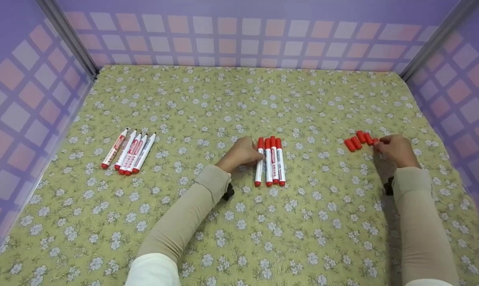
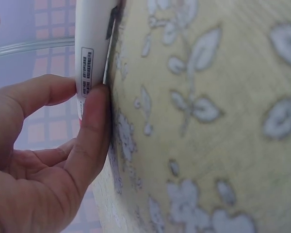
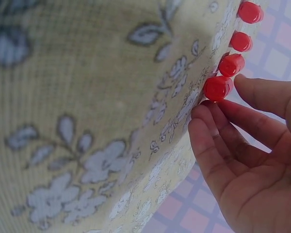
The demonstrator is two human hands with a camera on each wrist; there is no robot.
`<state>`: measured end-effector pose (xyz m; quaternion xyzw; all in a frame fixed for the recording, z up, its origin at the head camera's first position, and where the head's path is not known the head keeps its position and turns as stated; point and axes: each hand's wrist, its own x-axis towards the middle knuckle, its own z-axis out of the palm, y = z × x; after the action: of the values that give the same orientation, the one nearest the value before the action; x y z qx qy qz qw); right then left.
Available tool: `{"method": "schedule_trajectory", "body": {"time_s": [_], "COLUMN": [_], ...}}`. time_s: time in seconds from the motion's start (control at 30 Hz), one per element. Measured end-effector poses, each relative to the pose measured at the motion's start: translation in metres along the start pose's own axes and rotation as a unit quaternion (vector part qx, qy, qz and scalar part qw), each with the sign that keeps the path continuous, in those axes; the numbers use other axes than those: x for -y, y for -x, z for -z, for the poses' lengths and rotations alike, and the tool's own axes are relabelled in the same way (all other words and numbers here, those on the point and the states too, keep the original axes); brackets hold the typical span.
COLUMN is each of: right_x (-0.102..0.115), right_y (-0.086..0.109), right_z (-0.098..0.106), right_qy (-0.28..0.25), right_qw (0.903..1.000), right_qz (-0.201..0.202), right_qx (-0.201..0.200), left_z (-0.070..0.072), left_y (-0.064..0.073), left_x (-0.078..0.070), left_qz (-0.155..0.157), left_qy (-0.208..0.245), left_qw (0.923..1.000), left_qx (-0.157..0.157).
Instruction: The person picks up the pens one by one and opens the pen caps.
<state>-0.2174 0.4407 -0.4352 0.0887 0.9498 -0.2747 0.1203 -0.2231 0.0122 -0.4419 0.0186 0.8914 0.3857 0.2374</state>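
Note:
In the head view my left hand (image 1: pixel 243 151) is at the left end of a row of several capped red-and-white markers (image 1: pixel 274 161). Its thumb and fingers pinch the leftmost marker (image 1: pixel 259 169), whose white barrel (image 2: pixel 91 53) with a barcode label shows between them in the left wrist view. Over to the right, my right hand (image 1: pixel 396 150) holds a small red cap (image 3: pixel 218 88) between thumb and fingertips, at the near end of a line of caps. Beside it lie several other loose red caps (image 1: pixel 356 143).
At the left, several uncapped white markers (image 1: pixel 132 155) lie side by side, dark tips pointing away and red ends toward me. A yellow-green flowered cloth (image 1: pixel 207 107) covers the table. Purple checked panels (image 1: pixel 239 35) stand along the back and both sides.

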Motion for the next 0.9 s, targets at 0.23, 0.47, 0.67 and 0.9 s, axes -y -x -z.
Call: {"method": "schedule_trajectory", "body": {"time_s": [0.23, 0.47, 0.67, 0.9], "right_x": [0.001, 0.005, 0.009, 0.013], "right_y": [0.001, 0.001, 0.0, 0.002], "right_z": [0.0, -0.001, -0.001, 0.002], "right_qy": [-0.018, -0.024, -0.016, -0.004], "right_qw": [0.9997, 0.9993, 0.9994, 0.9998], "right_qz": [-0.015, -0.022, -0.02, -0.009], "right_qx": [-0.004, -0.019, -0.023, -0.018], "left_z": [0.004, 0.01, 0.016, 0.022], "left_y": [0.001, 0.004, 0.006, 0.009], "left_x": [0.003, 0.005, 0.005, 0.006], "left_qz": [0.001, -0.019, -0.019, -0.03], "left_qy": [0.009, 0.056, 0.046, 0.033], "left_qw": [1.0, 0.9982, 0.9986, 0.999], "left_qx": [0.002, 0.013, 0.015, 0.006]}}
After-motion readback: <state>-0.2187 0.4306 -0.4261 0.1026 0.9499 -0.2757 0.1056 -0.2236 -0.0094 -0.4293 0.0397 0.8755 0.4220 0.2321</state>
